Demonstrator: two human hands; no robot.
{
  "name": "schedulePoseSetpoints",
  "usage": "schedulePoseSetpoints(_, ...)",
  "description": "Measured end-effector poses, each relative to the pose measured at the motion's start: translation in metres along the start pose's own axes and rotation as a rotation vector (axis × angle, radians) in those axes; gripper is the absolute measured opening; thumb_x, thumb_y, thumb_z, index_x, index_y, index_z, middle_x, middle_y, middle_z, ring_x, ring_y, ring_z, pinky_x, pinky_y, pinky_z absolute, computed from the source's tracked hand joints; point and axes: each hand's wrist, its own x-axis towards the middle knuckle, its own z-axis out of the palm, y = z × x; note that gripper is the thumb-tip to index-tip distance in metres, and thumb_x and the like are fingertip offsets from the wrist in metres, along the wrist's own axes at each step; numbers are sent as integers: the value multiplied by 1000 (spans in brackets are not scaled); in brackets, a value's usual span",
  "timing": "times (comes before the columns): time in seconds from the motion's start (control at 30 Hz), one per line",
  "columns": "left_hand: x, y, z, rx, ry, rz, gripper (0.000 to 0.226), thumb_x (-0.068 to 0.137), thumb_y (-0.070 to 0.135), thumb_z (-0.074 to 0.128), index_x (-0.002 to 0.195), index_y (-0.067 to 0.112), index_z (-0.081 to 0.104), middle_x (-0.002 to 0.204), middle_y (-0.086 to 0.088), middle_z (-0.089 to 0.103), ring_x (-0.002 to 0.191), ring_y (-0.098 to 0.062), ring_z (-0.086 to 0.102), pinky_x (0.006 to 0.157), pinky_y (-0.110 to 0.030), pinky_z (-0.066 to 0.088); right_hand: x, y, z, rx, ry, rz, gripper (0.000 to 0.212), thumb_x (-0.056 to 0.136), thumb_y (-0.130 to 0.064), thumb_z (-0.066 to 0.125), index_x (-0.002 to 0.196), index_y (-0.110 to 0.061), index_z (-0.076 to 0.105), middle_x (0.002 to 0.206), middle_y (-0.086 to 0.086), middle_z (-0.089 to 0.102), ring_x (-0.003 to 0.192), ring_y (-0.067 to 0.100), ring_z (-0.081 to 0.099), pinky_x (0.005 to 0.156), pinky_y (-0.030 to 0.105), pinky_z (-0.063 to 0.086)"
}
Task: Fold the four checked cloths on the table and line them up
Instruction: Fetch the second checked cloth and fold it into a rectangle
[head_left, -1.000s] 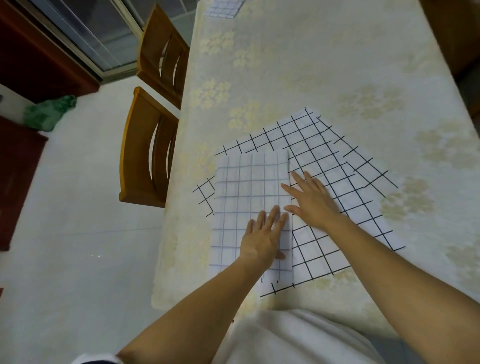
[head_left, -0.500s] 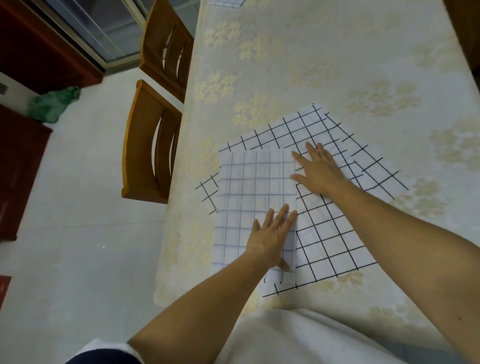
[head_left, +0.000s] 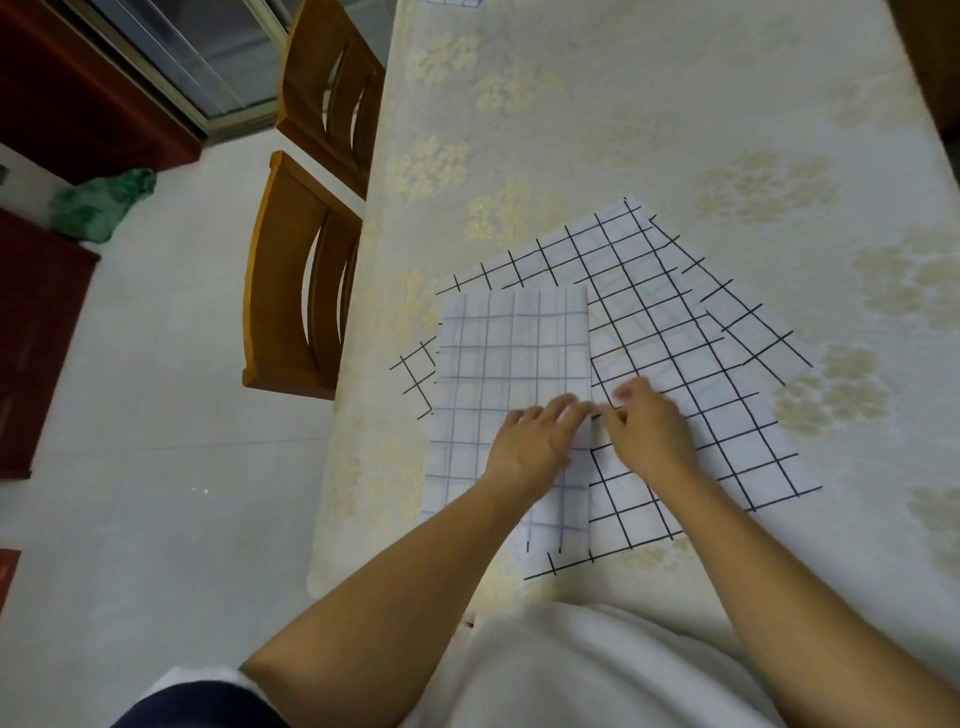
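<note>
Several checked cloths (head_left: 675, 332) lie overlapped on the table near its front edge, white with black lines. The top cloth has a flap (head_left: 509, 353) folded over to the left, its pale back side up. My left hand (head_left: 535, 441) lies flat on that flap, fingertips at its right edge. My right hand (head_left: 649, 426) sits just beside it with fingers curled onto the same edge, blurred. A corner of another checked cloth (head_left: 452, 2) shows at the far end of the table.
The table (head_left: 623, 104) has a cream floral cover. Two wooden chairs (head_left: 301, 275) stand along its left side. Its front-left corner is close to the cloths. A green bag (head_left: 98, 202) lies on the floor at the left.
My right hand slid up along the flap's right edge, then came back down beside my left hand and curled its fingers. My left hand stayed on the flap.
</note>
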Motion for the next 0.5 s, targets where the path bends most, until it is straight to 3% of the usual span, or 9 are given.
schedulePoseSetpoints(0.07, 5, -5, -6, 112, 81, 117, 88, 79, 6, 78, 151, 28, 33, 158, -5, 32, 138, -32, 42, 113, -45, 33, -27, 7, 12, -48, -106, 45, 26, 96, -33, 57, 112, -13, 58, 98, 8, 69, 89, 28, 64, 65, 31, 46)
schedulePoseSetpoints(0.23, 19, 3, -18, 266, 53, 361, 68, 85, 7, 73, 145, 23, 47, 157, -6, 35, 148, -30, 25, 122, -46, 19, -46, -1, 27, -123, -139, 49, 29, 96, -43, 56, 105, -16, 64, 94, 8, 70, 88, 29, 66, 63, 30, 43)
schedulePoseSetpoints(0.4, 28, 6, -32, 423, -37, 405, 57, 95, 18, 63, 148, 25, 41, 163, -2, 23, 153, -30, 9, 125, -49, 5, -39, 0, 15, -153, -214, 32, 22, 96, -41, 53, 93, -22, 63, 81, 0, 62, 78, 23, 63, 61, 30, 45)
schedulePoseSetpoints(0.5, 35, -3, -37, 389, 31, 453, 46, 95, 21, 64, 140, 23, 51, 157, -3, 36, 152, -30, 16, 125, -49, 3, -33, 6, -4, -55, -260, 14, 12, 93, -33, 59, 89, -22, 61, 76, -3, 63, 73, 18, 61, 62, 30, 49)
